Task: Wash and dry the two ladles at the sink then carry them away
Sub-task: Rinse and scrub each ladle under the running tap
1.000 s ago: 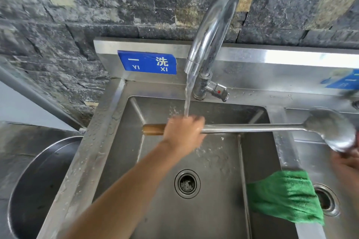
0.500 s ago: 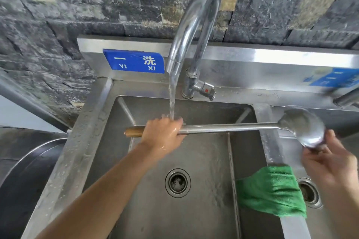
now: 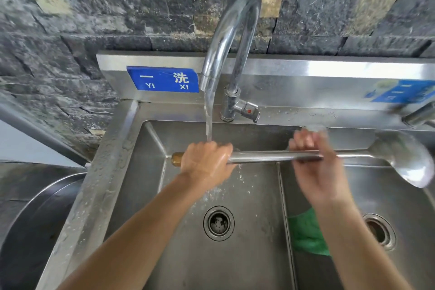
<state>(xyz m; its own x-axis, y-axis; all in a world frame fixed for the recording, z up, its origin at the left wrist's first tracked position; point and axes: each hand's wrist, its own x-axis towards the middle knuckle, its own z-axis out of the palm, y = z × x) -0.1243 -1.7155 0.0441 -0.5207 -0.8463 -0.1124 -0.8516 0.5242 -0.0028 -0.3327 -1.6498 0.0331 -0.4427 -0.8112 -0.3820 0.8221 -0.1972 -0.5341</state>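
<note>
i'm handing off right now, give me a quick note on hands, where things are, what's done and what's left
Left hand: closed on the ladle near its wooden end, under the running faucet.
Right hand: wrapped on the shaft at mid-length.
Ladle lies level across both basins, its bowl over the right one. Green cloth lies on the divider, partly hidden by the right forearm.
Done: this ladle is being rinsed.
Left: finish washing, dry, carry away. A second ladle is not in view.

one long steel ladle (image 3: 270, 156) with a wooden handle end lies level across the sink (image 3: 122, 148), bowl out over the right basin, tap water running onto its gripped handle.
</note>
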